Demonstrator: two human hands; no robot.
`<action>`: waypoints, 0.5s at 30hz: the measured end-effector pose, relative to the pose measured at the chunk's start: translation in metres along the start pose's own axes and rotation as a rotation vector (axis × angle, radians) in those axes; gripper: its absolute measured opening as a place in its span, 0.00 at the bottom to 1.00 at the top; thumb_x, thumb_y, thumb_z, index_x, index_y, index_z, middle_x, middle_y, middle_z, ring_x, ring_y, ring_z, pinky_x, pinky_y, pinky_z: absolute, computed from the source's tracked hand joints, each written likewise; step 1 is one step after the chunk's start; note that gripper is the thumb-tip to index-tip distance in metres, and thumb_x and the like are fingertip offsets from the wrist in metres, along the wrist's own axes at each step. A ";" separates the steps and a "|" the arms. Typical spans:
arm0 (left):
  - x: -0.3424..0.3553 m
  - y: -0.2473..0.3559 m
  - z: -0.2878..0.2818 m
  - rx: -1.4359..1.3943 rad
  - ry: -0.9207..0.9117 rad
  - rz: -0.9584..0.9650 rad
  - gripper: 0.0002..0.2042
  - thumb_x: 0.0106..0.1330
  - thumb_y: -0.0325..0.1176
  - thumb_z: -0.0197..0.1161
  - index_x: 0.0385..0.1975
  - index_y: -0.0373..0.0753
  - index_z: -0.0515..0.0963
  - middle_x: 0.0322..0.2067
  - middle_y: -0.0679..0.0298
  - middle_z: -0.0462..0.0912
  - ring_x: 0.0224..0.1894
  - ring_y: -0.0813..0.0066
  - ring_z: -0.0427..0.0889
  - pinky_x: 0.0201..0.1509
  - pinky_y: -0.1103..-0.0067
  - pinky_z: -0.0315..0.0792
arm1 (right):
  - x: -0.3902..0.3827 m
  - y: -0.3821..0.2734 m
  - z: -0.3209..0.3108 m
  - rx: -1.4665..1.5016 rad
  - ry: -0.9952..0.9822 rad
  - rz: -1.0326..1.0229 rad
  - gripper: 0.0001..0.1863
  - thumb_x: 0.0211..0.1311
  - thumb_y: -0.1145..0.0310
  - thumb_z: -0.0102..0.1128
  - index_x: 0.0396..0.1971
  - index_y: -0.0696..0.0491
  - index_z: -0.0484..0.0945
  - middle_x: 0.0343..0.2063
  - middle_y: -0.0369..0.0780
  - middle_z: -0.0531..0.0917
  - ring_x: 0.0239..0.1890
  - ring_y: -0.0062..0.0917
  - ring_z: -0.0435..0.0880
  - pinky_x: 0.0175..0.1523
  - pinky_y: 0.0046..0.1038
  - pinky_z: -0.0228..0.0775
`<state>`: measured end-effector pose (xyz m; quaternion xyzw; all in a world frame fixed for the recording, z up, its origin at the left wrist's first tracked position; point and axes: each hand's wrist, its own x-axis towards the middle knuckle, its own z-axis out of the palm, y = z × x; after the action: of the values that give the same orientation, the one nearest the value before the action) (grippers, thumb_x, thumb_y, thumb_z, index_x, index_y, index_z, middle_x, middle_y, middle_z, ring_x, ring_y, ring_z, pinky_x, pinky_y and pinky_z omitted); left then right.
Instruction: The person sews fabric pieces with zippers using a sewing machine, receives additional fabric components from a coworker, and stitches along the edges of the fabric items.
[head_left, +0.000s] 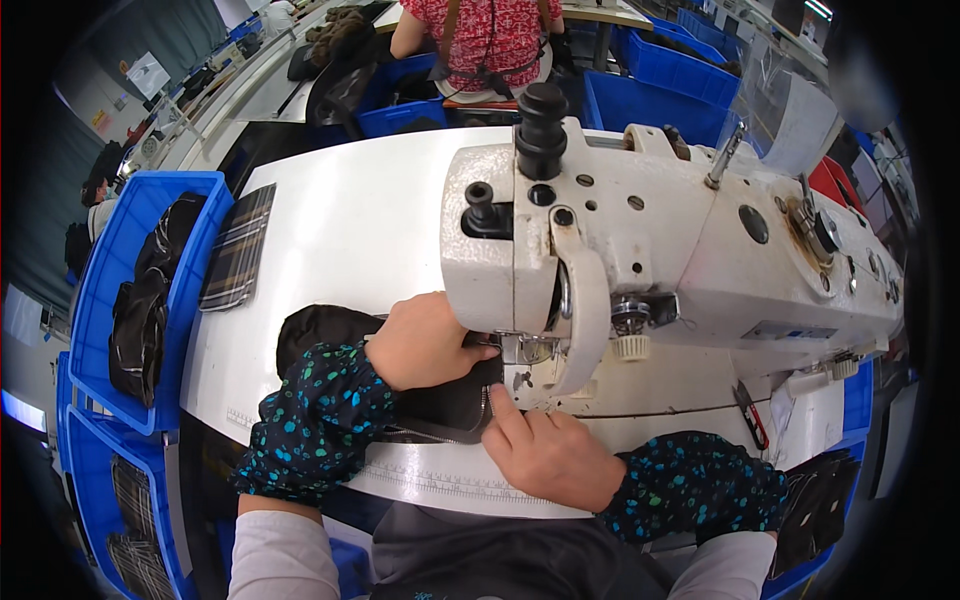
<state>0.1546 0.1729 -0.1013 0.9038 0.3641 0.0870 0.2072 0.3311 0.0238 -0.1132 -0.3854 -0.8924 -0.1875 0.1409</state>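
Note:
Under the presser foot of a white sewing machine (pixel 530 349) lies a dark fabric piece (pixel 440 405) with a zipper along its edge. My left hand (pixel 420 340), fingers curled, grips the piece just left of the needle, its thumb near the foot. My right hand (pixel 545 455) holds the zipper edge at the front, index finger reaching toward the needle and other fingers bent. Both forearms wear dark floral sleeve covers. The fingertips of my left hand are partly hidden.
A folded plaid piece (pixel 236 250) lies beside a blue bin (pixel 90 265) of dark pieces at left, above another bin (pixel 82 480). Red-handled snips (pixel 755 425) sit at right, near dark pieces (pixel 815 505). A seated person (pixel 470 45) occupies the station ahead.

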 end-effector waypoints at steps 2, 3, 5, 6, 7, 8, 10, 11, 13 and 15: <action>0.001 -0.001 0.001 -0.001 0.000 0.005 0.14 0.56 0.39 0.72 0.41 0.43 0.83 0.33 0.58 0.86 0.39 0.52 0.84 0.41 0.63 0.79 | 0.000 -0.002 0.001 0.009 -0.011 0.039 0.05 0.54 0.70 0.59 0.25 0.52 0.73 0.49 0.53 0.84 0.19 0.16 0.74 0.23 0.19 0.66; 0.001 -0.002 0.002 -0.003 0.000 0.012 0.14 0.56 0.40 0.72 0.41 0.43 0.83 0.33 0.58 0.86 0.39 0.52 0.84 0.41 0.63 0.79 | -0.002 -0.003 0.005 0.042 -0.016 0.068 0.05 0.55 0.70 0.59 0.25 0.52 0.72 0.50 0.54 0.83 0.18 0.17 0.74 0.22 0.20 0.67; 0.001 -0.005 0.003 0.002 -0.001 0.003 0.15 0.56 0.39 0.73 0.42 0.43 0.83 0.34 0.57 0.86 0.40 0.51 0.84 0.42 0.64 0.79 | -0.002 -0.003 0.005 0.076 -0.020 0.098 0.05 0.55 0.71 0.59 0.25 0.52 0.71 0.51 0.54 0.82 0.16 0.17 0.74 0.21 0.20 0.68; 0.001 -0.007 0.003 0.008 -0.003 -0.007 0.16 0.56 0.39 0.73 0.43 0.43 0.83 0.35 0.56 0.86 0.41 0.51 0.84 0.43 0.64 0.78 | 0.000 -0.001 0.003 0.126 -0.038 0.103 0.05 0.55 0.71 0.59 0.26 0.52 0.71 0.51 0.55 0.82 0.14 0.18 0.75 0.20 0.21 0.69; 0.000 -0.009 0.001 0.008 -0.004 -0.008 0.16 0.56 0.39 0.73 0.43 0.43 0.83 0.35 0.56 0.86 0.41 0.51 0.84 0.43 0.64 0.78 | 0.001 0.000 0.002 0.176 -0.057 0.109 0.05 0.55 0.71 0.59 0.27 0.52 0.71 0.50 0.56 0.82 0.13 0.19 0.75 0.18 0.23 0.69; 0.001 -0.012 -0.004 -0.108 0.000 0.059 0.16 0.56 0.38 0.73 0.44 0.43 0.83 0.37 0.55 0.86 0.42 0.50 0.84 0.45 0.65 0.78 | 0.001 0.000 0.002 0.173 -0.059 0.112 0.05 0.55 0.71 0.59 0.27 0.52 0.71 0.50 0.56 0.82 0.13 0.19 0.75 0.18 0.23 0.69; 0.004 -0.016 -0.014 -0.226 0.002 0.129 0.17 0.57 0.38 0.73 0.45 0.43 0.83 0.38 0.54 0.86 0.44 0.50 0.83 0.47 0.65 0.78 | 0.001 0.001 0.003 0.253 -0.054 0.121 0.05 0.56 0.71 0.58 0.27 0.53 0.71 0.51 0.59 0.81 0.12 0.22 0.76 0.18 0.23 0.70; 0.006 -0.016 -0.021 -0.271 -0.072 0.133 0.17 0.57 0.37 0.74 0.46 0.42 0.83 0.39 0.54 0.86 0.45 0.50 0.83 0.48 0.66 0.77 | 0.001 0.001 0.003 0.253 -0.054 0.123 0.05 0.56 0.71 0.58 0.27 0.53 0.71 0.51 0.59 0.81 0.12 0.22 0.76 0.18 0.23 0.70; 0.007 -0.011 -0.023 -0.312 -0.080 0.112 0.16 0.57 0.36 0.73 0.45 0.42 0.83 0.39 0.54 0.86 0.44 0.49 0.83 0.48 0.66 0.77 | 0.001 0.000 0.003 0.261 -0.074 0.114 0.05 0.56 0.72 0.58 0.27 0.53 0.70 0.50 0.61 0.80 0.13 0.23 0.78 0.18 0.24 0.72; 0.005 -0.006 -0.013 -0.163 0.059 0.173 0.15 0.56 0.36 0.73 0.43 0.42 0.84 0.38 0.55 0.86 0.42 0.50 0.83 0.46 0.65 0.78 | 0.001 0.000 0.002 0.265 -0.075 0.113 0.06 0.55 0.72 0.58 0.26 0.53 0.70 0.50 0.61 0.80 0.14 0.23 0.78 0.18 0.24 0.72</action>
<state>0.1507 0.1840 -0.0918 0.9092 0.2823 0.1603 0.2607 0.3300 0.0258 -0.1143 -0.4199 -0.8908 -0.0455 0.1675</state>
